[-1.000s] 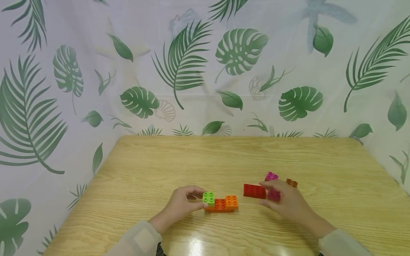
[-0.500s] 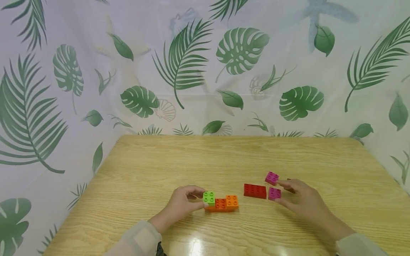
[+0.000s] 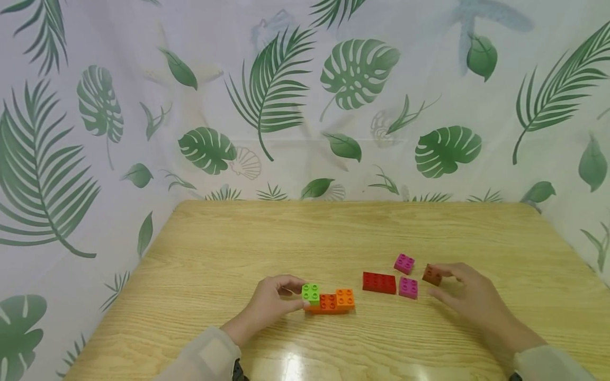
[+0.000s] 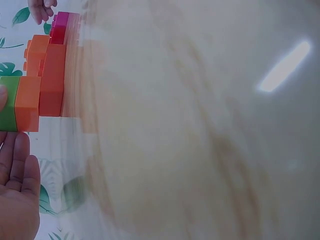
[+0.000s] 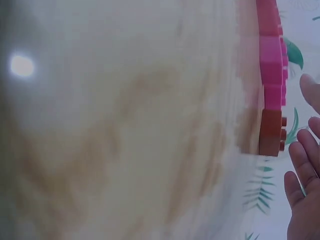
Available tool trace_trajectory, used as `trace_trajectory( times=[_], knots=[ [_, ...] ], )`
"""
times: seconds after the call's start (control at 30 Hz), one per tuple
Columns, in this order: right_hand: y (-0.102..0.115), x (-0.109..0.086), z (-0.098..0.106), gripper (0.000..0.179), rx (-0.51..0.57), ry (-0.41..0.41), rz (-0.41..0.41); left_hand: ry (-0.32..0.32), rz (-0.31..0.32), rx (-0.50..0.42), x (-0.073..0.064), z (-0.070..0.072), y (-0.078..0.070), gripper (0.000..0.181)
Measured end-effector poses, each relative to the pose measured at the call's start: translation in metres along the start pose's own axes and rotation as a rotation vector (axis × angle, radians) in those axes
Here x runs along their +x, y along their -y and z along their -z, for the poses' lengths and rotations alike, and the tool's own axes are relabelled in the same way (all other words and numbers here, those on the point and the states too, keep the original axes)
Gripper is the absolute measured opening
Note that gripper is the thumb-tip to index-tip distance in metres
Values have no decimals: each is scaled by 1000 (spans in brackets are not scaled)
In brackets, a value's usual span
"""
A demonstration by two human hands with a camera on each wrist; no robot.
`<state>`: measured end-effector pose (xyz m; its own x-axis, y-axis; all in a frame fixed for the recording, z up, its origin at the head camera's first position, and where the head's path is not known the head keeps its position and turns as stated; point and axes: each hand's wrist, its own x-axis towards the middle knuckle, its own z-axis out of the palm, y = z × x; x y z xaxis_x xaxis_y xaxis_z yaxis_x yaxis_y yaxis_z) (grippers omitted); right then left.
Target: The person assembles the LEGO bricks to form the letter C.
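Note:
My left hand (image 3: 269, 304) grips the left end of a small brick build, its thumb at the lime green brick (image 3: 310, 293). In the left wrist view, that green brick sits on an orange brick (image 4: 28, 104), above a long red-orange brick (image 4: 52, 80). A second orange brick (image 3: 345, 298) tops the build's right end. At the right, my right hand (image 3: 472, 296) hovers with thumb and fingers parted beside a brown brick (image 3: 431, 275). The right wrist view shows a gap between its fingers and the brown brick, which stands on the table.
Between the build and the brown brick lie a long red brick (image 3: 378, 282) and two magenta bricks, one nearer (image 3: 408, 287) and one farther (image 3: 404, 263). All rest on the wood-grain table (image 3: 286, 238). A leaf-patterned cloth (image 3: 295, 106) hangs behind it.
My right hand has moved rightward, from over the magenta bricks to the brown brick, uncovering the magenta ones. The left hand and its build have stayed in place.

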<state>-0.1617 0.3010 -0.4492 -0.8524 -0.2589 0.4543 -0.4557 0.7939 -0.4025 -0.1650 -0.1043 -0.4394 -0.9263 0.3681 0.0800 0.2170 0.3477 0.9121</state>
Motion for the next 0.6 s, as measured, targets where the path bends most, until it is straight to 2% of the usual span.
trace_trajectory(
  times=[0.3,0.6],
  knots=[
    [-10,7,4,52,10,100,-94,3,-4,-22,0,1,3,32],
    [-17,13,-2,56,13,214,-196,4,1,-8,0,1,2,32]
  ],
)
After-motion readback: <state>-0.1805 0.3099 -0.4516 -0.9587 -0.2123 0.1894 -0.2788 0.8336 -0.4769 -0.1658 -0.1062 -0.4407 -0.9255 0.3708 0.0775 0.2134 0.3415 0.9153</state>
